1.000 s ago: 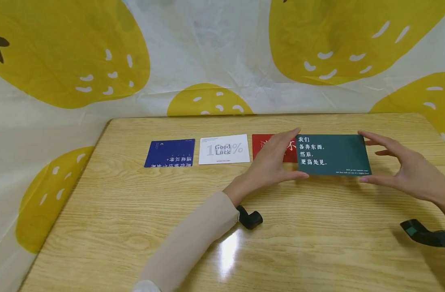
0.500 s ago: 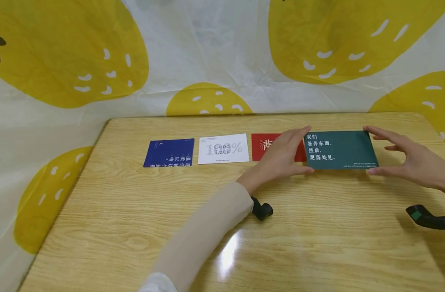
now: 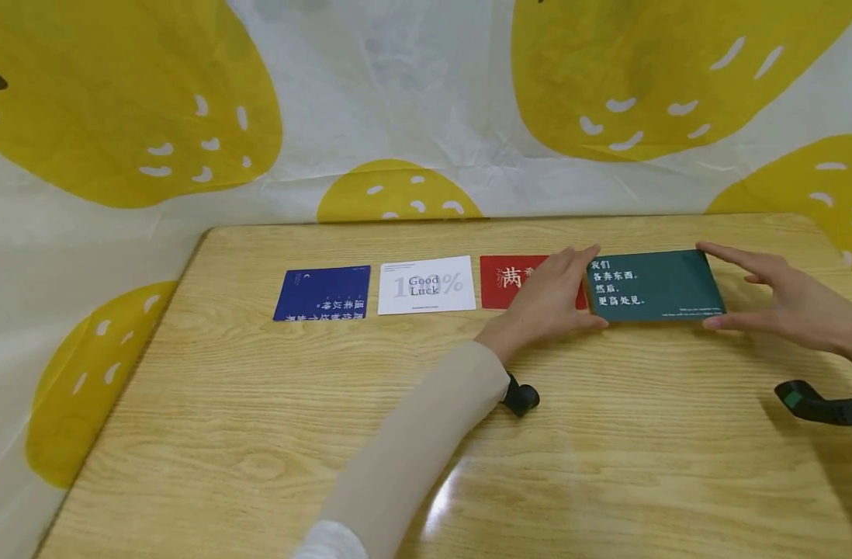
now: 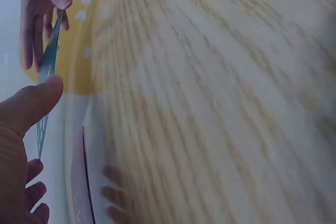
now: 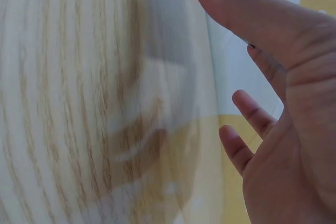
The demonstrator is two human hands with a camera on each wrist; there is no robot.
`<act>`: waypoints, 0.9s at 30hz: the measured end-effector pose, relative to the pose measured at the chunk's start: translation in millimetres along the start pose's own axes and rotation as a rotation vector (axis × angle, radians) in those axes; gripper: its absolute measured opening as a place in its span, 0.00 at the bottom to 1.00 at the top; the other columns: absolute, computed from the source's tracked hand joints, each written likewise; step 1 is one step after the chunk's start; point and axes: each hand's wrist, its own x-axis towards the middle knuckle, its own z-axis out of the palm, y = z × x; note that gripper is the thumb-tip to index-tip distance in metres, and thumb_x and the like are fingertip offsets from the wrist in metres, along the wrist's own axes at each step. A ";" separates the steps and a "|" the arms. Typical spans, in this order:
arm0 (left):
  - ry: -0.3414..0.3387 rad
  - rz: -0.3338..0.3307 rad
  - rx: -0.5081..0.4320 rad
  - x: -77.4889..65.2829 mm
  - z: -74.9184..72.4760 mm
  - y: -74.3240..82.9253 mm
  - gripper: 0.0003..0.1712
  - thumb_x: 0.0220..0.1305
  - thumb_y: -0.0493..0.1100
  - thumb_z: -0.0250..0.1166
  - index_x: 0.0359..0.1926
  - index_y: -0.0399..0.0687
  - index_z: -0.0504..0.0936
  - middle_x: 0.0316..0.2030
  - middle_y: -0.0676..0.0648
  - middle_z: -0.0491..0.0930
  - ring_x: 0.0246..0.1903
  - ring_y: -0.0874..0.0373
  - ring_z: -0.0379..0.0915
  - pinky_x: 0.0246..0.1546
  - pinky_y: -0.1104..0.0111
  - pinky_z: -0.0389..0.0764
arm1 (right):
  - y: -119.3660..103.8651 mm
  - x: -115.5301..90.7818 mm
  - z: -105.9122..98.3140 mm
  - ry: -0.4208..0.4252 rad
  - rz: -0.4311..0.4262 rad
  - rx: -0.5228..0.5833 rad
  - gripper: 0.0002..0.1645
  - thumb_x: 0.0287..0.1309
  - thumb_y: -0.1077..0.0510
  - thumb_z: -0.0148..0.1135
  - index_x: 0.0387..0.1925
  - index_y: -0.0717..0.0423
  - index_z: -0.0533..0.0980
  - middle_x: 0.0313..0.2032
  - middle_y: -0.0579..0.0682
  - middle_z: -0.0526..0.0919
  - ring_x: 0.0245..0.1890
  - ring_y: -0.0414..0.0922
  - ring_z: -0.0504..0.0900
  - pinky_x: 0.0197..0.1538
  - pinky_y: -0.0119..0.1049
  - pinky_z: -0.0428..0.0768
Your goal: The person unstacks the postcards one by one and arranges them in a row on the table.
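Observation:
A dark green card [image 3: 656, 286] with white lettering is held between both hands over the right part of the table. My left hand [image 3: 546, 301] pinches its left end with thumb and forefinger, overlapping a red card [image 3: 494, 293] in the head view. At the right end, the thumb and forefinger of my right hand [image 3: 785, 295] pinch the corners. The left wrist view shows the green card [image 4: 51, 56] nearly edge-on, above the tabletop. Only the hand [image 5: 299, 82] shows in the right wrist view; the card is out of sight there.
Left of the red card, a white "Good Luck" card [image 3: 427, 299] and a blue card [image 3: 314, 293] lie in a row on the wooden table [image 3: 258, 435]. A cloth with yellow fruit shapes [image 3: 398, 93] hangs behind the table's back edge.
Both hands have carried the green card a little to the right and away from me, then lowered it slightly. More of the red card's left lettering now shows.

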 end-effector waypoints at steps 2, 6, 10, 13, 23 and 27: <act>-0.006 -0.001 0.034 2.7 2.7 0.3 0.58 0.53 0.66 0.66 0.75 0.57 0.44 0.71 0.53 0.53 0.71 0.60 0.40 0.68 0.74 0.40 | 2.0 1.0 -0.1 -0.007 0.020 0.006 0.63 0.45 0.62 0.75 0.75 0.38 0.47 0.68 0.27 0.47 0.70 0.64 0.42 0.56 0.76 0.49; -0.016 0.006 0.112 7.6 5.6 2.2 0.57 0.55 0.67 0.64 0.75 0.53 0.44 0.71 0.52 0.54 0.72 0.59 0.38 0.68 0.73 0.35 | 6.7 2.2 -0.1 -0.017 0.050 0.020 0.62 0.47 0.61 0.75 0.75 0.38 0.46 0.69 0.27 0.45 0.69 0.67 0.43 0.57 0.75 0.49; -0.025 -0.006 0.147 10.8 6.4 3.2 0.58 0.55 0.68 0.63 0.75 0.53 0.42 0.71 0.54 0.53 0.72 0.60 0.37 0.69 0.72 0.34 | 11.0 3.1 1.5 -0.034 0.064 0.032 0.62 0.48 0.61 0.74 0.75 0.38 0.46 0.71 0.32 0.45 0.70 0.64 0.43 0.58 0.75 0.47; -0.042 -0.025 0.167 11.6 6.8 4.5 0.58 0.56 0.68 0.62 0.75 0.52 0.40 0.72 0.54 0.51 0.72 0.60 0.35 0.69 0.72 0.33 | 12.6 3.8 3.2 -0.041 0.062 0.043 0.61 0.48 0.61 0.74 0.75 0.39 0.46 0.73 0.39 0.44 0.70 0.64 0.42 0.59 0.75 0.45; -0.057 -0.080 0.207 13.8 8.9 6.9 0.64 0.55 0.69 0.62 0.75 0.50 0.30 0.72 0.56 0.51 0.72 0.61 0.33 0.70 0.68 0.32 | 17.8 7.6 7.2 -0.055 0.009 0.079 0.60 0.48 0.64 0.73 0.75 0.44 0.48 0.73 0.56 0.45 0.72 0.56 0.36 0.60 0.75 0.39; -0.068 -0.095 0.185 16.5 9.2 5.3 0.66 0.54 0.69 0.63 0.75 0.50 0.29 0.73 0.56 0.49 0.72 0.62 0.34 0.70 0.68 0.34 | 20.6 10.2 8.3 -0.055 -0.011 0.076 0.59 0.47 0.65 0.74 0.75 0.47 0.50 0.73 0.53 0.47 0.72 0.48 0.37 0.61 0.74 0.38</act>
